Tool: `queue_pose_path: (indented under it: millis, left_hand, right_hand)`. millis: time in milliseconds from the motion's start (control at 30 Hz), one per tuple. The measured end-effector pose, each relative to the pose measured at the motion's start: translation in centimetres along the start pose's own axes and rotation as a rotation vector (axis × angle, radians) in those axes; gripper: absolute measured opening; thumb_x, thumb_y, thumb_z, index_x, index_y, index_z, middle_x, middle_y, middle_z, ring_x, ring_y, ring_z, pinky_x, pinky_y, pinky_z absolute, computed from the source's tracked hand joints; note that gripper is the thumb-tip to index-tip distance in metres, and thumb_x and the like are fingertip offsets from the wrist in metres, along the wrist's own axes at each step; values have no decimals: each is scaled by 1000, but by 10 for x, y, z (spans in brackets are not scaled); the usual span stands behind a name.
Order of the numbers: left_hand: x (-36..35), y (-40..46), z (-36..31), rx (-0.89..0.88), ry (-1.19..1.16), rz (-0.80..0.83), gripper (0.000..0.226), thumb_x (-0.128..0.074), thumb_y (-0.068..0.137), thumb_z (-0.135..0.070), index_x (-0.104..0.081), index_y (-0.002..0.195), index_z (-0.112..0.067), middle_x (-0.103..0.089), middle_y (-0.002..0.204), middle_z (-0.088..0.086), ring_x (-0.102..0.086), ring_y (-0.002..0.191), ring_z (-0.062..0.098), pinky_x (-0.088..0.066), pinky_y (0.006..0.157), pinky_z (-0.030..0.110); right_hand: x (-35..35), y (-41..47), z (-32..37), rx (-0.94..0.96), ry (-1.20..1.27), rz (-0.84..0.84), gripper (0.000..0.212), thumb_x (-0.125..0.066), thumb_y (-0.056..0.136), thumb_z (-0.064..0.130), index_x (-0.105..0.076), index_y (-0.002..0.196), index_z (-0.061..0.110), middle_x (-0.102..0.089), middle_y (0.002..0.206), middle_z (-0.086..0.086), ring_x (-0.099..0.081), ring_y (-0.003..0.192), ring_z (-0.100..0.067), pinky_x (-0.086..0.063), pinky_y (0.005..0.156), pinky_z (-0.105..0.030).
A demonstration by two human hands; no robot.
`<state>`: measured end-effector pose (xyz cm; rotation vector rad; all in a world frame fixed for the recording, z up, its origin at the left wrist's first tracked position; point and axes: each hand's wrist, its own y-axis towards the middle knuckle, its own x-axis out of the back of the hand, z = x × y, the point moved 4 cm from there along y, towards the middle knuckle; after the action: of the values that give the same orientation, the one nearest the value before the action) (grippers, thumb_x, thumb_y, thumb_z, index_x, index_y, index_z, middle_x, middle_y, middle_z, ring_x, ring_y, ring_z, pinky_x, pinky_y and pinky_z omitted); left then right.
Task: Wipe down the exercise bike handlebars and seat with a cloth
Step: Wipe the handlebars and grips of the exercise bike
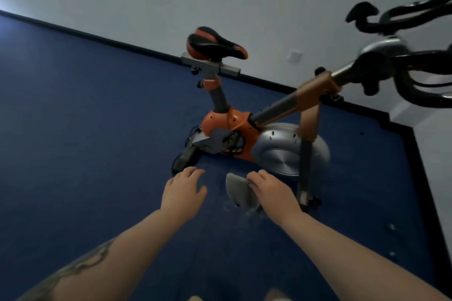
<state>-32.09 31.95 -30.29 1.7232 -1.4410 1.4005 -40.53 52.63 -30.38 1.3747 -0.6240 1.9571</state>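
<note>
My right hand grips a grey cloth, fingers curled over its top edge, the rest hanging down folded and soft. My left hand is loose and holds nothing, fingers relaxed. Ahead of both stands the exercise bike, orange and grey, on blue carpet. Its seat is black with orange trim, up and to the left; the black handlebars are at upper right, blurred. I can read no writing anywhere.

Dim room, faint glow at far left; black curved handlebars motion-blurred at right, wide-angle edges bent.
</note>
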Motion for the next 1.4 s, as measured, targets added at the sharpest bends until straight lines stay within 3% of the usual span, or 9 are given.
queue_pose_path:
  millis: [100,267,633,733,833,933,1033,1200,1400]
  left_hand:
    - [19,16,35,27,-17,17,49,-44,99,-37,-36,146,-28,-32,153,-6,-36,136,18,-27,114,38]
    - [48,67,86,38,-40,0,48,-45,98,-35,-39,145,-28,-35,151,-6,-38,135,18,-30,112,37]
    - [144,215,235,111,48,-23,48,-43,100,-39,-33,146,-30,-30,154,-9,-34,138,14,-24,114,33]
    - [183,258,276,174,-34,-97,48,-44,99,-35,-36,146,-27,-33,153,-7,-37,137,16,-27,114,35]
    - [208,289,315,200,-69,-114,48,-45,99,-35,-37,146,-27,-34,152,-7,-37,136,16,-28,113,35]
    - [224,333,362,207,-50,-93,49,-43,99,-37,-36,147,-27,-33,152,-7,-37,136,16,-28,113,35]
    - [246,389,410,160,-27,-47,49,-43,99,-37,-35,146,-28,-34,152,-7,-36,136,16,-28,113,35]
    - [297,490,470,48,69,43,48,-42,99,-37,-36,146,-28,-36,150,-8,-38,134,15,-27,113,34]
    - [326,617,463,-143,155,191,49,-40,100,-35,-34,147,-25,-35,151,-4,-38,135,19,-27,113,35]
  right_hand:
    - [-6,36,28,-112,141,-41,8,-41,102,32,-49,102,30,-48,92,9,-52,78,-12,-48,65,-37]
    - [-21,112,60,-165,146,-54,12,-41,102,32,-51,103,26,-50,94,6,-54,81,-15,-49,69,-41]
    - [-75,335,150,-33,201,22,16,-41,103,28,-53,109,21,-55,105,5,-57,91,-14,-48,74,-33]
    - [-83,402,178,15,160,79,15,-39,104,30,-51,108,21,-54,104,5,-56,88,-14,-45,70,-30]
    - [-90,460,209,10,172,101,12,-40,104,29,-49,101,23,-51,95,6,-51,76,-12,-34,61,-24]
    - [-107,525,234,8,182,122,10,-40,103,29,-47,98,25,-50,94,8,-52,76,-11,-38,63,-26]
    - [-118,594,256,-29,178,102,10,-41,103,28,-49,100,24,-52,96,6,-54,79,-13,-44,69,-30]
    - [-114,677,275,-188,228,2,13,-39,103,31,-47,94,27,-51,90,10,-52,73,-6,-45,65,-31]
    - [-90,739,256,-413,247,-146,11,-42,102,28,-51,96,25,-54,93,10,-55,77,-9,-48,69,-36]
